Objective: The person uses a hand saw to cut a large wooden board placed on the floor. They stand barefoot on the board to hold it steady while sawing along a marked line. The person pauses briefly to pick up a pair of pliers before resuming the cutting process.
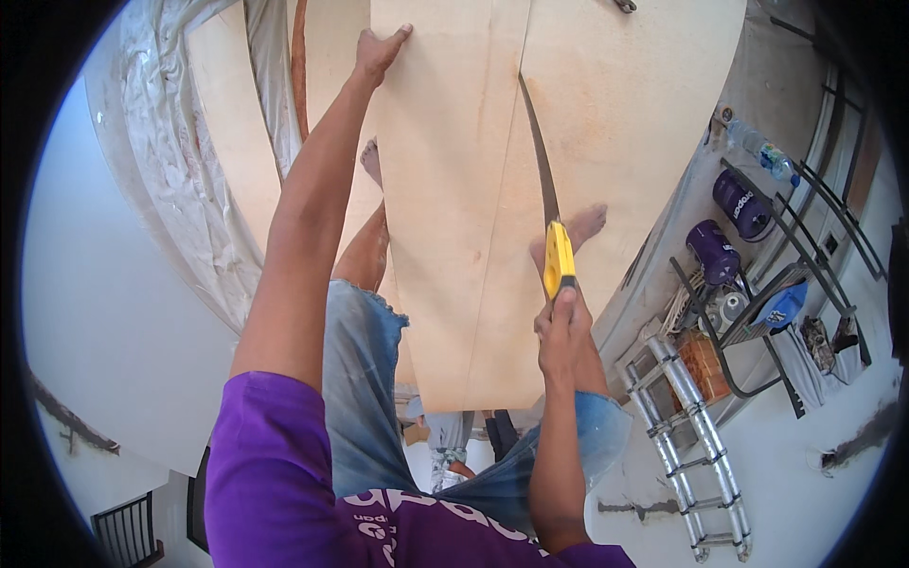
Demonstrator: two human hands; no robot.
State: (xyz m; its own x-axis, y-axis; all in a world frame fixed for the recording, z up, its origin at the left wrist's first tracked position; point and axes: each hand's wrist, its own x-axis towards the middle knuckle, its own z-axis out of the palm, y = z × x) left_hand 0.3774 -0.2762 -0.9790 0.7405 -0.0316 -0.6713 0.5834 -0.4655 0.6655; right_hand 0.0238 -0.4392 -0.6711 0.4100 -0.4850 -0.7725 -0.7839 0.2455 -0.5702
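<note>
A large pale plywood sheet (445,218) stretches away in front of me, with a long thin line running lengthwise along it. My left hand (381,55) grips the sheet's left edge near the far end; its thumb lies on top and its other fingers are mostly hidden. Closed around the rear of a yellow-handled hand saw (559,257) is my right hand (562,331). The saw's narrow dark blade points away from me, and its tip meets the sheet at the line. My bare feet show on either side of the middle strip.
Crumpled plastic sheeting (156,104) lies left, beside more wood. To the right are purple buckets (713,252), a bottle (778,163), dark metal chairs (724,350) and a folding metal ladder (696,454). A small dark object (625,6) rests at the far edge.
</note>
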